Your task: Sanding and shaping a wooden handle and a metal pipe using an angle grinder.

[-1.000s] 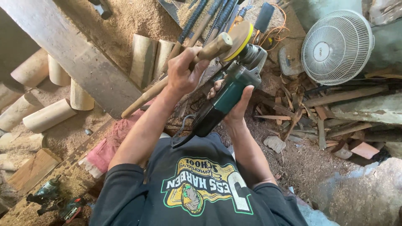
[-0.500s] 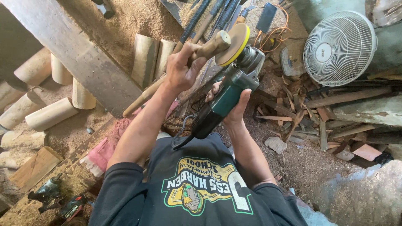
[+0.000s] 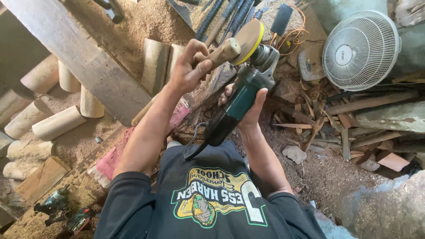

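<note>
The right hand is closed around the body of the green angle grinder, whose sanding disc touches the end of the wooden stick clenched in the left hand. Judged sound practice: keep light, even disc contact, rotate the stick steadily, and keep the fingers behind the disc's rim.

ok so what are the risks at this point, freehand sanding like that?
1. The left hand holds the wooden stick with its end against the sanding disc; the fingers sit near the disc, so a slip could bring them onto it.
2. The stick is unsupported in the air, with only the right hand on the green angle grinder; a snag might kick either loose.
3. Sawdust and wood scraps surround the spot; footing may suffer.
</note>
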